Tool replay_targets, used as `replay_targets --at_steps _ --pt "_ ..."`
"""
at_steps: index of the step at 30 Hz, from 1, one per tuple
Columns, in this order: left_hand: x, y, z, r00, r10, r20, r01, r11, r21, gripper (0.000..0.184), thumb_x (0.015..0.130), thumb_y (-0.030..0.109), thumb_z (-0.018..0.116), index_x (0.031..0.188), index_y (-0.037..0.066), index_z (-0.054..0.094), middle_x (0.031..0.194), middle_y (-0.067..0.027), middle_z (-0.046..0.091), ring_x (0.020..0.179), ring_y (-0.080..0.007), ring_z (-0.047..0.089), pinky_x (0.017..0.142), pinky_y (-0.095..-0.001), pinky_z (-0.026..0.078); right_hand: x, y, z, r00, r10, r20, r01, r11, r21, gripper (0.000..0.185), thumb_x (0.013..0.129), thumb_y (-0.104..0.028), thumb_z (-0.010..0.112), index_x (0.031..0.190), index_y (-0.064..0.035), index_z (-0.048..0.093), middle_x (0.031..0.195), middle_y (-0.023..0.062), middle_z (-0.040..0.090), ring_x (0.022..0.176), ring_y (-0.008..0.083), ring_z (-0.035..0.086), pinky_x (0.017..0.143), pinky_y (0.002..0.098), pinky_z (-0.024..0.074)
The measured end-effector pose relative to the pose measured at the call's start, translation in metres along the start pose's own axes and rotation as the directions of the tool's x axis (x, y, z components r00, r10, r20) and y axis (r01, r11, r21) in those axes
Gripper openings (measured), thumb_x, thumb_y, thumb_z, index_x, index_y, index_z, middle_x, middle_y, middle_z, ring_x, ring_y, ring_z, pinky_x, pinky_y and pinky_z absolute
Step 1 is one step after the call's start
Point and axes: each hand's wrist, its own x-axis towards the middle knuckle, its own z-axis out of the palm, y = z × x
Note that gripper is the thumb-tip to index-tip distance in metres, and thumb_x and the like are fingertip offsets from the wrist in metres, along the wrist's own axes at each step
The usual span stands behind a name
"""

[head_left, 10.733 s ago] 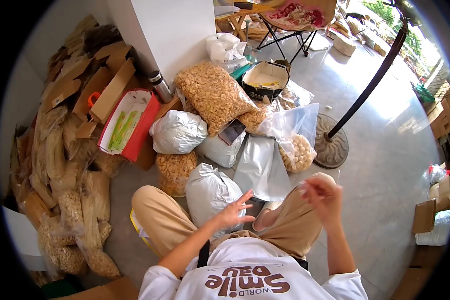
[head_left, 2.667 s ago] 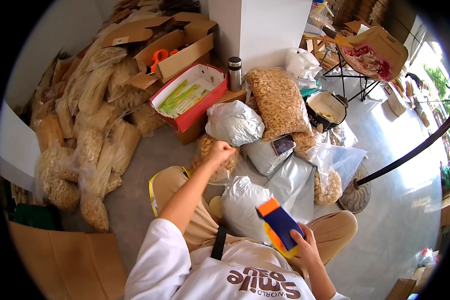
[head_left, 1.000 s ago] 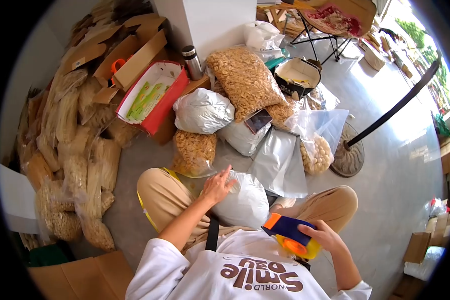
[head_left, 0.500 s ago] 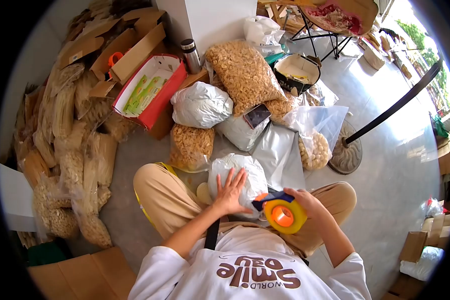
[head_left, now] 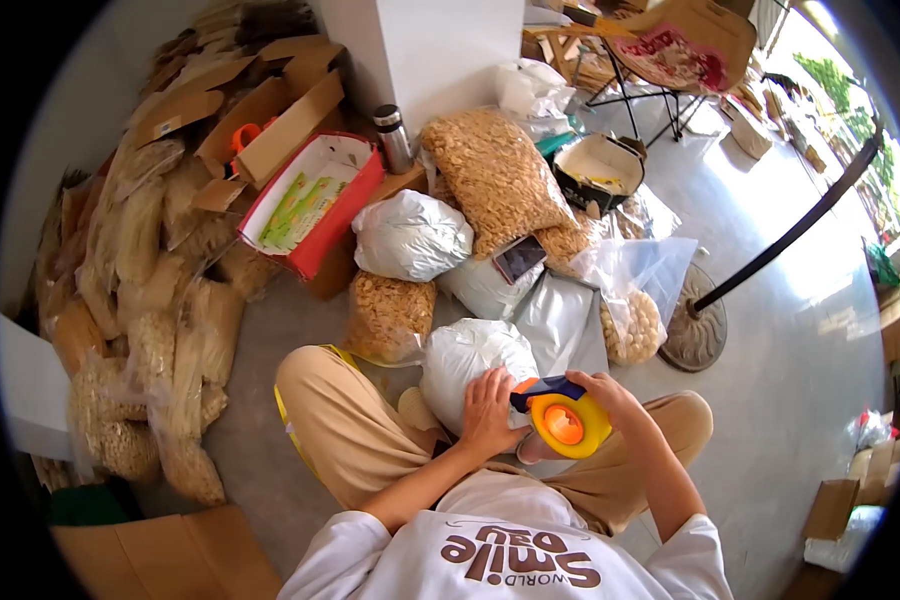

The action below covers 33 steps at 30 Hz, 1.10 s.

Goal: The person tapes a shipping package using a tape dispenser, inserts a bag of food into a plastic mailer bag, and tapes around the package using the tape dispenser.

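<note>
Between my legs sits a bulging silvery-white plastic package [head_left: 465, 360]. My left hand [head_left: 490, 415] lies against its right side, fingers extended over the surface rather than wrapped round it. My right hand [head_left: 610, 400] grips a tape dispenser [head_left: 555, 388] with a dark blue body, loaded with a wide yellow roll of tape on an orange hub. The front end of the dispenser is close beside my left fingertips, at the package's right edge. Whether tape is stuck to the package cannot be made out.
Ahead lie another silvery package [head_left: 413, 235], a phone [head_left: 519, 259], a flat grey mailing bag [head_left: 560, 325] and clear bags of dried food [head_left: 495, 175]. A red-sided box [head_left: 340, 225] and a steel flask [head_left: 392, 138] stand behind. Piled bags [head_left: 150, 350] line the left; a round-based pole [head_left: 695, 320] stands right.
My left hand has slid from the package's top toward its right side, its spread fingers drawing closer together. The dispenser has tilted slightly and shifted a little; the view has moved slightly.
</note>
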Motion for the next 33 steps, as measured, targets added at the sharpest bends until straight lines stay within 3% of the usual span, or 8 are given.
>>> replay_targets --at_steps 4,9,12,15,23,26,31,33 --pt "0.011 0.0 -0.005 0.998 0.011 -0.054 -0.012 1.0 -0.004 0.073 0.054 0.029 0.078 0.114 0.003 0.045 0.117 -0.0156 0.04 0.113 -0.0307 0.037 0.093 -0.0421 0.028 0.029 0.024 0.0 0.974 -0.223 0.04 0.218 0.971 0.098 0.048 0.082 -0.044 0.054 0.095 0.0017 0.06 0.079 0.011 0.058 0.063 0.0158 0.056 0.056 0.0287 0.0441" --pt "0.016 -0.015 -0.006 0.991 -0.006 -0.131 -0.002 0.998 -0.063 0.059 0.054 0.024 0.076 0.104 0.005 0.051 0.106 -0.0104 0.046 0.103 -0.0271 0.044 0.087 -0.04 0.033 0.0 -0.008 -0.005 0.996 -0.015 -0.085 0.014 1.0 -0.023 0.05 0.081 -0.044 0.055 0.097 0.0025 0.059 0.087 0.01 0.059 0.071 0.0166 0.057 0.062 0.0275 0.0456" --pt "0.018 -0.027 -0.016 0.989 -0.019 -0.149 0.016 1.0 -0.018 0.051 0.054 0.023 0.076 0.097 0.007 0.053 0.101 -0.008 0.048 0.099 -0.0258 0.046 0.083 -0.039 0.034 0.023 0.011 -0.017 0.969 -0.179 0.171 0.102 0.918 0.383 0.054 0.08 -0.047 0.056 0.096 0.0047 0.059 0.088 0.0098 0.059 0.073 0.0156 0.057 0.064 0.0271 0.0454" --pt "0.022 -0.033 -0.021 0.981 -0.018 -0.194 0.016 1.0 -0.012 0.043 0.055 0.021 0.075 0.092 0.011 0.055 0.097 -0.007 0.048 0.096 -0.025 0.047 0.08 -0.0383 0.035 -0.019 -0.01 -0.023 0.98 -0.188 0.071 0.188 0.982 0.018 0.061 0.077 -0.05 0.058 0.097 0.0076 0.058 0.083 0.0088 0.06 0.074 0.0148 0.056 0.063 0.0267 0.0443" --pt "0.033 -0.047 -0.029 0.978 -0.043 -0.203 0.036 0.999 -0.039 0.041 0.052 0.013 0.076 0.088 0.014 0.055 0.096 -0.0039 0.049 0.097 -0.0247 0.047 0.08 -0.0384 0.034 -0.047 -0.006 -0.019 0.974 -0.227 0.016 0.227 0.971 -0.072 0.058 0.079 -0.047 0.058 0.099 0.0084 0.057 0.087 0.0093 0.06 0.079 0.0147 0.054 0.069 0.0273 0.043" --pt "0.039 -0.062 -0.033 0.961 -0.073 -0.265 0.065 0.997 -0.038 0.04 0.053 0.012 0.074 0.088 0.013 0.055 0.093 -0.0032 0.05 0.094 -0.0236 0.048 0.078 -0.0371 0.034 -0.03 0.026 -0.03 0.977 -0.208 -0.045 0.212 0.936 0.282 0.058 0.078 -0.043 0.062 0.103 0.0087 0.056 0.091 0.0109 0.06 0.081 0.0149 0.055 0.071 0.0269 0.0436" --pt "0.048 -0.075 -0.038 0.968 -0.111 -0.227 0.101 0.993 -0.053 0.034 0.056 0.01 0.067 0.087 0.013 0.053 0.093 -0.0038 0.05 0.094 -0.0249 0.048 0.076 -0.0387 0.035 -0.023 0.021 -0.002 0.976 -0.213 0.039 0.216 0.959 -0.185 0.058 0.078 -0.05 0.058 0.086 0.0072 0.063 0.074 0.0102 0.063 0.065 0.016 0.057 0.062 0.0288 0.0455" --pt "0.048 -0.069 -0.042 0.982 -0.084 -0.171 0.084 0.996 -0.002 0.033 0.057 0.009 0.065 0.087 0.012 0.053 0.093 -0.0041 0.05 0.094 -0.0249 0.048 0.076 -0.0394 0.036 0.02 0.044 0.038 0.97 -0.24 -0.046 0.228 0.956 -0.184 0.057 0.078 -0.05 0.056 0.083 0.0061 0.063 0.073 0.0132 0.062 0.065 0.0189 0.059 0.062 0.0313 0.0459"
